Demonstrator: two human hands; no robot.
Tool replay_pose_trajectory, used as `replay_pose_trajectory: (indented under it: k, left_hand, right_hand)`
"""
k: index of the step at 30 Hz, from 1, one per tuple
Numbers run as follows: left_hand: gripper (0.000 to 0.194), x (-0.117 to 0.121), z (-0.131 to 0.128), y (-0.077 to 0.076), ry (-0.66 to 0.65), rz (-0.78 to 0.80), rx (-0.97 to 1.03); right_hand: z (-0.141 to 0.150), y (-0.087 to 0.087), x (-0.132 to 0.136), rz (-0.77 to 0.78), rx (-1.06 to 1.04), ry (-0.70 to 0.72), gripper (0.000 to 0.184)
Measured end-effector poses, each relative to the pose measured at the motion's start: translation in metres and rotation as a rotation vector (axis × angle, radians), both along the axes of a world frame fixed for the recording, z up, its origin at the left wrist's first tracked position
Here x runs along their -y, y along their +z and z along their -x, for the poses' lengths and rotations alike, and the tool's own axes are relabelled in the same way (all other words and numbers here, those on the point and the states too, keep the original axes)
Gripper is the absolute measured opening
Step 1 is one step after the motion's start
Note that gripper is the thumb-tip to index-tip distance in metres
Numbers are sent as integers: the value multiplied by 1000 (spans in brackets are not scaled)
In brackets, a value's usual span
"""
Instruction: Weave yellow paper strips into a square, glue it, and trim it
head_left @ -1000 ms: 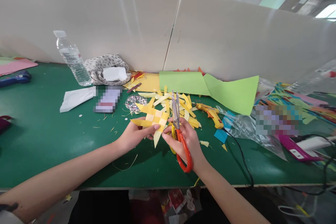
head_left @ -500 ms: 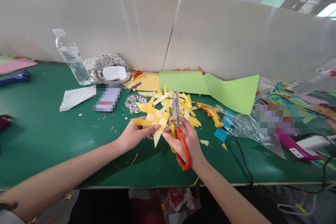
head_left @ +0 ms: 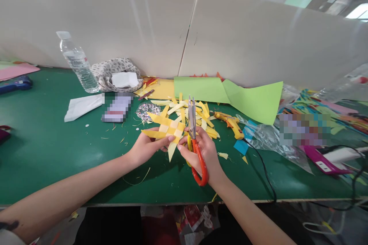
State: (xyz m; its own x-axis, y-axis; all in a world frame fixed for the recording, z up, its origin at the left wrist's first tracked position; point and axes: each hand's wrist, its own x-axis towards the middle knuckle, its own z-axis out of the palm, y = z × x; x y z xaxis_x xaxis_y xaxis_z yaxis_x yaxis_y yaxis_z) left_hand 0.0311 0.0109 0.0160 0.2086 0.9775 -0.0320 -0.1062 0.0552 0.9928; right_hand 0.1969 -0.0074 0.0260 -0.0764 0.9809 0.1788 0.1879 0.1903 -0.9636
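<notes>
My left hand (head_left: 145, 147) pinches a small woven piece of yellow and cream paper strips (head_left: 171, 130), its thumb lying on top. Pointed strip ends stick out to the left and downward. In my right hand (head_left: 209, 153) rests a pair of scissors (head_left: 201, 166) with red handles, blades pointing away from me and nearly together. The blades stand beside the woven piece's right edge. My right thumb and a fingertip reach that edge too; whether they grip it is partly hidden. Behind both hands lies a pile of yellow paper strips (head_left: 181, 107).
A yellow glue gun (head_left: 230, 122) trails a black cord at right, near blue paper pieces (head_left: 241, 146) and clear plastic wrap (head_left: 276, 138). Green paper sheets (head_left: 201, 89) lean at the back. A water bottle (head_left: 77, 63), cloth pouch (head_left: 102, 71) and white tissue (head_left: 83, 106) stand at left.
</notes>
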Motion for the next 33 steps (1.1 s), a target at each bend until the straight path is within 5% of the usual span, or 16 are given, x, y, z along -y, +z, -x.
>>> replay_pose_trajectory:
  k: [7, 22, 33]
  left_hand:
    - [25, -11, 8, -4, 176, -40, 90]
    - [22, 0, 3, 1, -288, 54, -167]
    - [22, 0, 3, 1, -343, 74, -109]
  right_hand:
    - [0, 6, 2, 5, -18, -30, 34]
    - [-12, 16, -6, -1, -100, -191, 39]
    - [-10, 15, -6, 64, -67, -56, 41]
